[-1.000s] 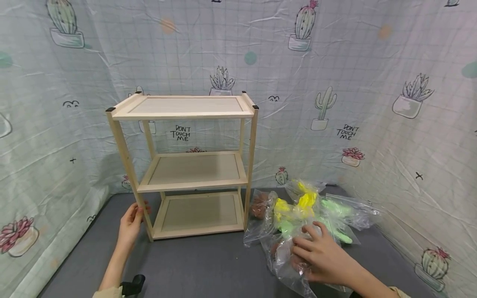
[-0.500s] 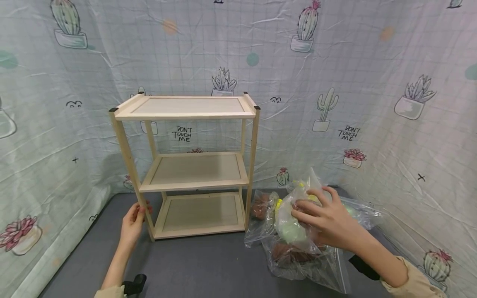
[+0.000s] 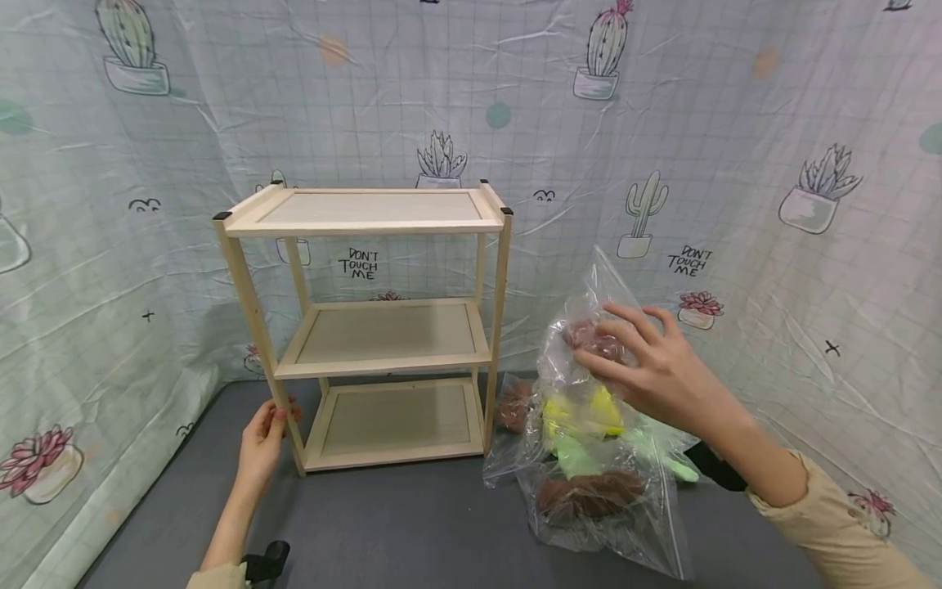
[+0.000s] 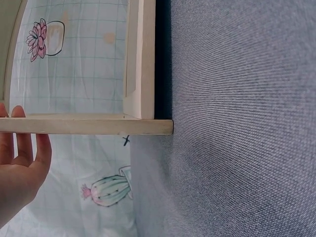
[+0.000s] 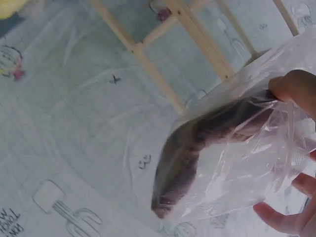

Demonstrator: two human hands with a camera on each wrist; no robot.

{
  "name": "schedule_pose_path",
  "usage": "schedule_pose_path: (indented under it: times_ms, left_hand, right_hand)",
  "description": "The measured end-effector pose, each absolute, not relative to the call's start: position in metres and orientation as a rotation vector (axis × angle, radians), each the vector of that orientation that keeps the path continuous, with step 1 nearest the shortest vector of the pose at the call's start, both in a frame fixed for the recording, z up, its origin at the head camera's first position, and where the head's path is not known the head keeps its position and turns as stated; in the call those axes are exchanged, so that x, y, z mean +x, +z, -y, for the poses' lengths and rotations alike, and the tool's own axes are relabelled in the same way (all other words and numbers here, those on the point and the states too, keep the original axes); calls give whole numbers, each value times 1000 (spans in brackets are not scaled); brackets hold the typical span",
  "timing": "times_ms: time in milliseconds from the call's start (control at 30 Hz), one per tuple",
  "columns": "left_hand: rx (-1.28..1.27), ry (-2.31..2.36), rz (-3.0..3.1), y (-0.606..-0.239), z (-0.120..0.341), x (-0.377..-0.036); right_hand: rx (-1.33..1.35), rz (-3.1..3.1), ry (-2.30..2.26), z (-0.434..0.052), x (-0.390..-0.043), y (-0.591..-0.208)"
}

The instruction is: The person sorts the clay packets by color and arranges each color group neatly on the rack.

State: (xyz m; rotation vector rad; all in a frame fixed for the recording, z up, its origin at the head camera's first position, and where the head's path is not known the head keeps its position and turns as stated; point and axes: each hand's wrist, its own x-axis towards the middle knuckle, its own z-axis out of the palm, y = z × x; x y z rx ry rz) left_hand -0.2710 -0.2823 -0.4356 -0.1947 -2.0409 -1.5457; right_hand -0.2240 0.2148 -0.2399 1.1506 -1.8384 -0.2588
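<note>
left grip (image 3: pixel 261 438) holding rack leg (image 3: pixel 257 327), right grip (image 3: pixel 655 368) holding clear bag (image 3: pixel 577 339) above other bags (image 3: pixel 596 495)

Head view: left grip (image 3: pixel 261 433) partly hidden behind rack post (image 3: pixel 253 303); right grip (image 3: pixel 655 368) covers part of brown item (image 3: pixel 578 334) in held bag (image 3: pixel 559 368). Left wrist view: left edge crops left grip. Right wrist view: yellow item (image 5: pixel 9 9) blurred, cut off.

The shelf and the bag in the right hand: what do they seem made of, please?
Shelf: probably wood, matte, judging by its pale, squared bars; the panels could be something else. Bag: likely thin, glossy plastic, being transparent, creased and shiny.
</note>
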Motion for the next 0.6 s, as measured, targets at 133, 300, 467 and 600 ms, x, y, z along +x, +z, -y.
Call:
schedule_pose_path:
  times_ms: [133,300,467,600]
  left_hand:
    - [-188,-1542,2041,-435,283,-271]
    - [-187,-1540,2038,-435,283,-270]
    - [-201,-1555,2020,-437,285,-271]
    - [-230,-1572,2012,-439,288,-273]
  right_hand:
    - [1145,1722,-256,-210,-231,-219]
    - [1119,1637,-204,-206,-238,-200]
    - [1087,1594,-167,-200,-242,-182]
    - [1086,1568,-156,-189,-249,-165]
